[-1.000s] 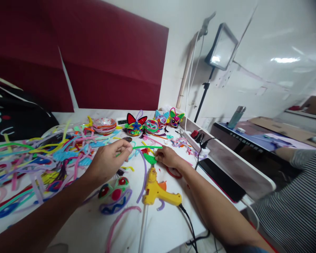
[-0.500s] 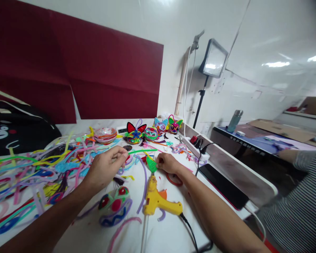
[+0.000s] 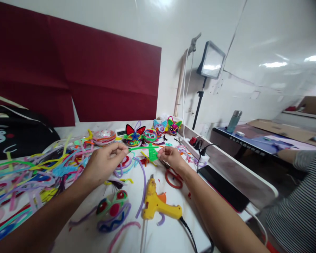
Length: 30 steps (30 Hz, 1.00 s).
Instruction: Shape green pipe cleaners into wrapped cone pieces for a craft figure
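My left hand [image 3: 107, 161] pinches the left end of a green pipe cleaner [image 3: 139, 148], stretched level above the white table. My right hand [image 3: 172, 158] is closed at the green leaf-shaped piece [image 3: 152, 153], which hangs by the strip's right part. Below them lies a yellow glue gun [image 3: 158, 203], nozzle pointing away. Red-handled scissors [image 3: 173, 178] rest just under my right hand. A decorated ball [image 3: 113, 209] with red, green and purple shapes sits near the front, left of the glue gun.
Loose pipe cleaners [image 3: 42, 168] cover the left side. Finished colourful balls [image 3: 150, 135] line the back. At the right are a power strip [image 3: 197, 151], a phone [image 3: 223, 188] and a raised table edge [image 3: 234, 158]. A person's striped sleeve [image 3: 305, 160] is beyond.
The green leaf-shaped piece has risen away from the glue gun's nozzle up to the strip. My right hand has moved up slightly with it, uncovering more of the scissors.
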Each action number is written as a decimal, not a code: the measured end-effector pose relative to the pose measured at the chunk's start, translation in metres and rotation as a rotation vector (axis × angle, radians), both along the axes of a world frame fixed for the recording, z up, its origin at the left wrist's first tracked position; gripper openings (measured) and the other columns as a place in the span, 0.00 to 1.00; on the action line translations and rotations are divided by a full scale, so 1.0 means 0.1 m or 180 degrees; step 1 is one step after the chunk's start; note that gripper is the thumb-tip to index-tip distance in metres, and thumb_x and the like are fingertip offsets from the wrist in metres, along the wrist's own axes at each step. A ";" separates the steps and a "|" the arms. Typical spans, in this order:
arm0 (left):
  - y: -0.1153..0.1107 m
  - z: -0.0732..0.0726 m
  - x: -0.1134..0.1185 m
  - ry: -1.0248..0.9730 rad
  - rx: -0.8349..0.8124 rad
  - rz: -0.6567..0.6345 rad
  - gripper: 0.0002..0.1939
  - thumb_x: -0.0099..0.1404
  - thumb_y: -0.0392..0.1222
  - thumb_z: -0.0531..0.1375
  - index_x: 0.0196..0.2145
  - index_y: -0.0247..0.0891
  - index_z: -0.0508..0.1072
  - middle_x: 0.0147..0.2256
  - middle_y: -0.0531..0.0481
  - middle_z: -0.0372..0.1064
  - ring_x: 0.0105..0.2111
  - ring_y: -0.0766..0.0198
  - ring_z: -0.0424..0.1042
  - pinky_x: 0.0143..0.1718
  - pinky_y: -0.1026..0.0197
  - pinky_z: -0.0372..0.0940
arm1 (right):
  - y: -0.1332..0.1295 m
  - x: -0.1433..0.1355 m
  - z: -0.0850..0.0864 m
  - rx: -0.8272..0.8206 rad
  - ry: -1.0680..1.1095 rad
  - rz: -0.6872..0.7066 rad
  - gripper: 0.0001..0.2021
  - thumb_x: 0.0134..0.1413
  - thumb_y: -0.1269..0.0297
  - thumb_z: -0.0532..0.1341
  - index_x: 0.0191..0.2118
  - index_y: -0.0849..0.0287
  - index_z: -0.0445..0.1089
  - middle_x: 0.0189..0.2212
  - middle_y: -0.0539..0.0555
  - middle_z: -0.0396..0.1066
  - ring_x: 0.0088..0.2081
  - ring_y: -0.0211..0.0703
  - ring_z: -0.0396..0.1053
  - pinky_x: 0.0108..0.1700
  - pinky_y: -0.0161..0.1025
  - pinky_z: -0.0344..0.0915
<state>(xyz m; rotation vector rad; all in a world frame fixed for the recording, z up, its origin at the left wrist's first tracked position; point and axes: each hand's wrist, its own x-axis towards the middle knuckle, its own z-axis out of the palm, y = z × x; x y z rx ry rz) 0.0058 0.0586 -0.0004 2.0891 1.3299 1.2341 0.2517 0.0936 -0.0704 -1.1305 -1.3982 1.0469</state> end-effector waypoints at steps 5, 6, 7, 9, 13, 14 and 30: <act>-0.07 0.05 0.09 0.0132 -0.0383 -0.0380 0.13 0.59 0.51 0.58 0.30 0.39 0.73 0.19 0.57 0.60 0.19 0.69 0.58 0.19 0.68 0.51 | -0.16 -0.11 0.11 -0.0190 0.0695 0.0358 0.18 0.37 0.59 0.69 0.36 0.63 0.71 0.25 0.49 0.70 0.23 0.32 0.63 0.27 0.32 0.57; -0.09 0.04 0.11 0.0202 -0.0388 -0.0401 0.13 0.59 0.51 0.58 0.29 0.39 0.73 0.19 0.57 0.59 0.19 0.69 0.57 0.19 0.68 0.51 | -0.19 -0.13 0.12 -0.0223 0.0788 0.0424 0.17 0.37 0.59 0.69 0.35 0.63 0.71 0.25 0.49 0.70 0.23 0.32 0.63 0.27 0.32 0.57; -0.10 0.04 0.12 0.0279 -0.0384 -0.0427 0.13 0.59 0.51 0.58 0.29 0.39 0.74 0.19 0.57 0.59 0.20 0.69 0.57 0.19 0.68 0.51 | -0.22 -0.16 0.13 -0.0248 0.0871 0.0482 0.17 0.37 0.59 0.70 0.34 0.63 0.72 0.24 0.49 0.71 0.24 0.32 0.64 0.27 0.32 0.58; -0.12 0.04 0.12 0.0358 -0.0399 -0.0506 0.13 0.59 0.51 0.58 0.29 0.38 0.74 0.20 0.56 0.61 0.21 0.68 0.59 0.20 0.68 0.52 | -0.27 -0.20 0.13 -0.0300 0.1001 0.0597 0.15 0.38 0.58 0.70 0.32 0.62 0.72 0.23 0.49 0.71 0.23 0.33 0.64 0.27 0.32 0.58; -0.09 0.01 0.11 0.0219 -0.0609 -0.0651 0.14 0.59 0.51 0.59 0.30 0.36 0.74 0.22 0.55 0.63 0.23 0.68 0.60 0.21 0.68 0.54 | -0.36 -0.28 0.14 -0.0493 0.1282 0.0829 0.13 0.40 0.60 0.70 0.30 0.62 0.71 0.20 0.48 0.69 0.21 0.32 0.64 0.25 0.30 0.57; -0.08 0.00 0.11 0.0169 -0.0674 -0.0660 0.14 0.59 0.51 0.59 0.30 0.36 0.74 0.22 0.55 0.63 0.22 0.69 0.60 0.21 0.68 0.54 | -0.38 -0.30 0.14 -0.0535 0.1338 0.0863 0.12 0.40 0.61 0.70 0.29 0.62 0.71 0.19 0.48 0.69 0.21 0.32 0.63 0.24 0.30 0.56; -0.19 -0.06 0.26 -0.0781 -0.1257 -0.1005 0.09 0.65 0.48 0.54 0.35 0.40 0.61 0.19 0.59 0.67 0.13 0.70 0.62 0.12 0.70 0.57 | -0.50 -0.39 0.26 -0.0418 0.1763 0.0634 0.09 0.38 0.65 0.69 0.26 0.62 0.70 0.17 0.45 0.65 0.18 0.30 0.58 0.23 0.31 0.54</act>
